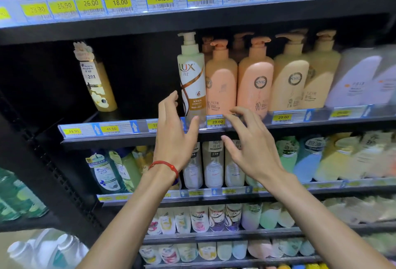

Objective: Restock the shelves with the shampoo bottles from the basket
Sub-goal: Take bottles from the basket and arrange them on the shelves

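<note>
Left hand (174,135) spread wide, empty, just left of upright LUX bottle (191,76), right hand (250,147) splayed, empty, below-right of it, bottle on shelf (120,138)

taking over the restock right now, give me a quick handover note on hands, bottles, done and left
Left hand: open, empty, fingers beside the LUX bottle; contact unclear.
Right hand: open, empty, in front of the shelf rail.
LUX bottle stands upright on the middle shelf, left of the peach KYIO bottles. A yellow bottle leans at far left, with a dark gap between.
Done: LUX bottle appears placed.
Left: basket is out of view, so remaining stock is unknown; the gap likely needs filling.
</note>
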`<action>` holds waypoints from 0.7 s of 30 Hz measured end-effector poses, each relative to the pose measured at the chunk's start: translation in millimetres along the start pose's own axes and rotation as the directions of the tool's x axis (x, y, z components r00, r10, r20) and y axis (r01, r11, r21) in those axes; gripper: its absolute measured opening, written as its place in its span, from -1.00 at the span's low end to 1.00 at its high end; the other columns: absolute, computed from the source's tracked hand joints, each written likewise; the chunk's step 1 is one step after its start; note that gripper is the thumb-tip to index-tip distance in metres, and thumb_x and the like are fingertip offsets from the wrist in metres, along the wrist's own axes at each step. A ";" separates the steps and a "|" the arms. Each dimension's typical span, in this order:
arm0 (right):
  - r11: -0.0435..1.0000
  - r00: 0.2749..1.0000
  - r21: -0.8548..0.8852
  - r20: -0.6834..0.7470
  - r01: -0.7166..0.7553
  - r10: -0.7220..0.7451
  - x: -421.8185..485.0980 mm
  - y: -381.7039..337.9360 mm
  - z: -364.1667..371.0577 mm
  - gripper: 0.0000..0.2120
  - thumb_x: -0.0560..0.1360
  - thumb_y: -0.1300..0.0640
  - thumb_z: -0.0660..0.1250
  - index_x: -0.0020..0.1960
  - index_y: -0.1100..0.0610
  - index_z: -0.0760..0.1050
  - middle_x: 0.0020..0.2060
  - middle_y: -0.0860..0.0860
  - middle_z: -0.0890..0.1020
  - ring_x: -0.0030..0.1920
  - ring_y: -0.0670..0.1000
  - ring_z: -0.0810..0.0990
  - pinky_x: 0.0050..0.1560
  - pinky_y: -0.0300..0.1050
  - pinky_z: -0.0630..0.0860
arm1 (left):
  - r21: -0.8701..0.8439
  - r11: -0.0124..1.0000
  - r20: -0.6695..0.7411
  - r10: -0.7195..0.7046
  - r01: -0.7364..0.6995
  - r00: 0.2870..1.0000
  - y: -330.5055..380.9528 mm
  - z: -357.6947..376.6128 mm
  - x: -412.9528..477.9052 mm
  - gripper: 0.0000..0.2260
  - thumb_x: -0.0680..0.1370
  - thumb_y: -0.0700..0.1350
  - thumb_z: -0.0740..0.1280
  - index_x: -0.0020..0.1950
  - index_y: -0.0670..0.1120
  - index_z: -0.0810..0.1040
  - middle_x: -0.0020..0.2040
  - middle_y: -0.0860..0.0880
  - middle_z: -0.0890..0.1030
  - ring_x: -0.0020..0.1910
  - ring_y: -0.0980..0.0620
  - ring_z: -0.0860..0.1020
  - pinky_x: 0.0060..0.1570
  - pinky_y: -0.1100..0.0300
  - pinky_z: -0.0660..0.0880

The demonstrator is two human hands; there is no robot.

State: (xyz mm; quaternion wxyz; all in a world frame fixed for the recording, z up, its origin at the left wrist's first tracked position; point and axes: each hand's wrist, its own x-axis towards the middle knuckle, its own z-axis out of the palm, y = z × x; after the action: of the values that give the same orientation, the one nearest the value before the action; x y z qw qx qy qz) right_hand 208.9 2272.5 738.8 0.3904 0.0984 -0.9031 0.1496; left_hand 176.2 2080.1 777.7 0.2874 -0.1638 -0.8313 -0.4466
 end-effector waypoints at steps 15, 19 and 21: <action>0.938 0.974 -0.263 -0.025 -0.224 0.225 -141.0 -106.0 -58.0 -0.51 0.53 -0.04 0.39 0.39 0.14 0.52 0.29 0.10 0.55 0.32 0.18 0.50 0.34 0.10 0.42 | 0.407 0.754 0.458 0.321 -0.516 0.829 -35.1 -52.8 -144.6 -0.55 0.61 0.15 0.22 0.40 -0.07 0.46 0.37 -0.10 0.49 0.36 -0.17 0.45 0.26 -0.10 0.43; 0.907 0.951 -0.322 0.052 -0.273 0.304 -203.3 -111.8 -76.6 -0.48 0.50 -0.06 0.40 0.39 0.15 0.53 0.29 0.09 0.55 0.31 0.17 0.50 0.38 0.07 0.39 | 0.330 0.759 0.564 0.318 -0.561 0.762 -27.8 -38.9 -190.0 -0.50 0.59 0.20 0.20 0.41 -0.07 0.47 0.38 -0.10 0.49 0.38 -0.18 0.44 0.31 -0.12 0.40; 0.882 0.932 -0.359 0.078 -0.304 0.353 -235.6 -110.2 -87.7 -0.47 0.49 -0.07 0.40 0.38 0.15 0.53 0.30 0.10 0.55 0.30 0.19 0.51 0.36 0.09 0.41 | 0.283 0.756 0.612 0.331 -0.590 0.718 -21.6 -26.9 -212.6 -0.50 0.57 0.21 0.22 0.39 -0.07 0.50 0.38 -0.12 0.51 0.39 -0.19 0.45 0.29 -0.13 0.41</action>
State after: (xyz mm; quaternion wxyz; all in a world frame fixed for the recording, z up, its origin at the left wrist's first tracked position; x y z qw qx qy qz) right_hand 459.8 2214.2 644.1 0.3053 -0.1151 -0.9441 0.0481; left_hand 339.8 2042.5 642.8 0.1837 -0.4148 -0.8871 -0.0850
